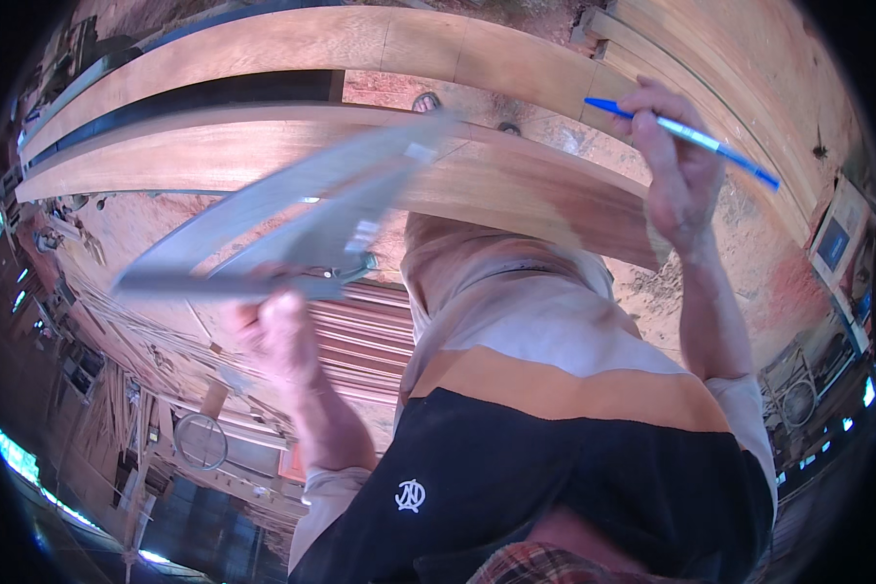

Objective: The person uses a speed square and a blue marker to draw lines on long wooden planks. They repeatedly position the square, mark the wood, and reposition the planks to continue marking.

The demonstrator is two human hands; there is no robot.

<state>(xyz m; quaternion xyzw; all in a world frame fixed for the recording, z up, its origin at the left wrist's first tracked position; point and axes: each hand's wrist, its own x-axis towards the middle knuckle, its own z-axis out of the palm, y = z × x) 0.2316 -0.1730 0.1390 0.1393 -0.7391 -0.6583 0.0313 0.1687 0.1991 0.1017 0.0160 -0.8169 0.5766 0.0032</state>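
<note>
Holds the right hand (686, 175) high at the right on a nearly upright forearm, with fingers bent and brought together on a blue-and-white pen (703, 139). Slants the pen downward to the right across the fingers, with one blue end pointing left in front of the far plank (360, 44). Holds the left hand (284, 336) lower and left of centre, on a forearm leaning up and to the left from a pale sleeve (326, 496). Closes the blurred fingers of this hand on the base bar of a grey triangular tool (336, 219). Sets the tool partly in front of the near plank (516, 175), with its narrow tip pointing up and right; cannot tell from this view of any contact between tool and plank. Includes thin dark lines across the far plank. Includes also a stack of reddish strips (360, 341) below the tool, to the left of the body.

Displays a round white monogram-like emblem (410, 495) on the black part of the shirt (574, 477), beside an orange band. Presents pale label-like patches (363, 234) on the tool, too blurred to read. Reveals a white section along the pen barrel, too small for reading any print.
</note>
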